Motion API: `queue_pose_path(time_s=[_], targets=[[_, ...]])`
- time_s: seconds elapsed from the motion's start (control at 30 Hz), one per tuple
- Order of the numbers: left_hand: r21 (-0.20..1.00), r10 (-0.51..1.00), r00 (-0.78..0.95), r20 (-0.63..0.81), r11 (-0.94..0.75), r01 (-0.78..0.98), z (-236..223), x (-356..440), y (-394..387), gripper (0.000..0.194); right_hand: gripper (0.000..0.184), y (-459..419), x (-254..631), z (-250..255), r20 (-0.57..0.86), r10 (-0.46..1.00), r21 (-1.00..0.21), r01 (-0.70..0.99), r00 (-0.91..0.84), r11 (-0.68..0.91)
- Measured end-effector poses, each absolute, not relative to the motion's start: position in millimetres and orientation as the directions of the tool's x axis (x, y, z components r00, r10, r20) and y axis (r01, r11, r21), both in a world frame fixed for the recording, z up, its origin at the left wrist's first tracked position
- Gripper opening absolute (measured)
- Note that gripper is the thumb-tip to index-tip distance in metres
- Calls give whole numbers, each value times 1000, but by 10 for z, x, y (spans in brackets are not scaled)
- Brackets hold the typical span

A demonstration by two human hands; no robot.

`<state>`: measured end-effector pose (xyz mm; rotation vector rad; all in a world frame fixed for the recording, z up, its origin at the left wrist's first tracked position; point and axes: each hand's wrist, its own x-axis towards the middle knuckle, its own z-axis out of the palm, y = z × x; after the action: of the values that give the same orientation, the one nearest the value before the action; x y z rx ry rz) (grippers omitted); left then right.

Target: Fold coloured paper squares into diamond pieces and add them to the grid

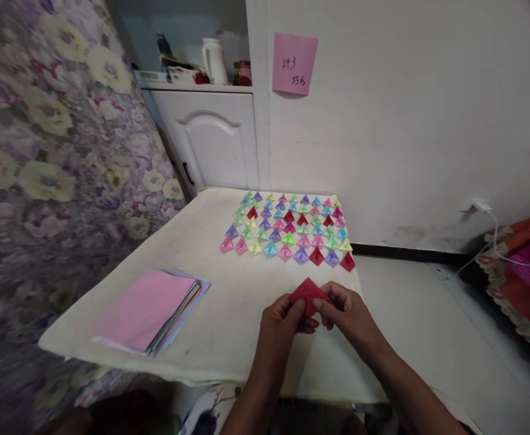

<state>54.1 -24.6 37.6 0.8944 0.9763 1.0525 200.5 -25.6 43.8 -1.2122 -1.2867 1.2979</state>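
Pinching narrowly with left hand (279, 320) and right hand (347, 309), thumbs foremost, on opposite sides of the red paper (309, 290), held above the pale tabletop (233, 296). Apparently mid-fold; for any further crease, calling for aligned edges and even thumb pressure. Beyond the fingers, facing rows of small folded papers (288, 238); leftward, near a sheet stack (150, 305).

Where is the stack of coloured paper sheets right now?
In the head view, the stack of coloured paper sheets lies on the cream-covered table, left of the person's left hand.
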Motion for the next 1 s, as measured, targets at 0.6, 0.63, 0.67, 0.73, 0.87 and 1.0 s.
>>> queue_pose_path(time_s=[0.6,0.63,0.67,0.73,0.87,1.0], targets=[[914,973,123,-196,227,-336,281,580,-273,16,23,-212,1966,368,-99,988,-995,16,-120,-98],[916,974,117,-195,224,-333,273,581,-272,16,24,-210,1965,367,-109,987,-994,6,-121,-109],[916,974,111,-196,222,-333,268,582,-270,16,24,-209,1967,368,-118,985,-993,-3,-124,-120],[915,974,105,-202,226,-334,267,583,-266,16,25,-209,1981,376,-136,982,-990,-8,-134,-138],[912,968,118,-219,247,-329,285,591,-265,18,23,-216,2017,401,-133,980,-991,12,-146,-132],[911,966,125,-225,255,-323,291,601,-269,17,24,-217,2009,394,-79,987,-997,13,-137,-78]])
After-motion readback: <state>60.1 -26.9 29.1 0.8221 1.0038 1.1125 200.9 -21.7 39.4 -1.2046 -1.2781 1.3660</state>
